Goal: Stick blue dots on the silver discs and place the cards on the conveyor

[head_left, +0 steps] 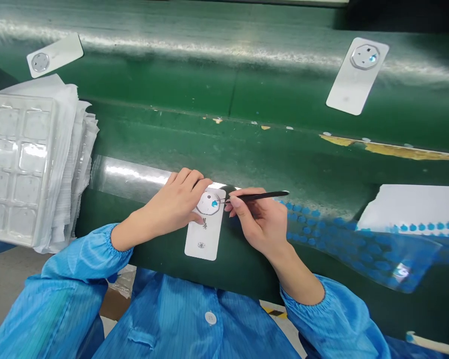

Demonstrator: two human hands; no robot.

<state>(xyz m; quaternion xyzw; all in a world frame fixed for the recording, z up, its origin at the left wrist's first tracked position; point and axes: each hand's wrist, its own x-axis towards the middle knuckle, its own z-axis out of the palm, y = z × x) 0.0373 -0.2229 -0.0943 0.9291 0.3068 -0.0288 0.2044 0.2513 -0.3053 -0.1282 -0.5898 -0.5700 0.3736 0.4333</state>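
A white rounded panel (202, 237) with an octagonal socket face lies at the near edge of the green bench. On that face sits a small blue dot (214, 204). My left hand (177, 199) grips the panel's upper left side, its fingers over the top edge and its thumb bent against the front. Between the thumb and fingers of my right hand (264, 219) is a pair of black tweezers (264, 196), pointing left. The thin tip reaches the blue dot; whether it touches cannot be made out.
Stacked clear trays with white sheets (18, 164) stand at the left. Two similar panels, one left (62, 54) and one right (349, 92), lie on the far green surface. A clear sheet of blue dots (344, 244) and a white paper (419, 204) lie at the right.
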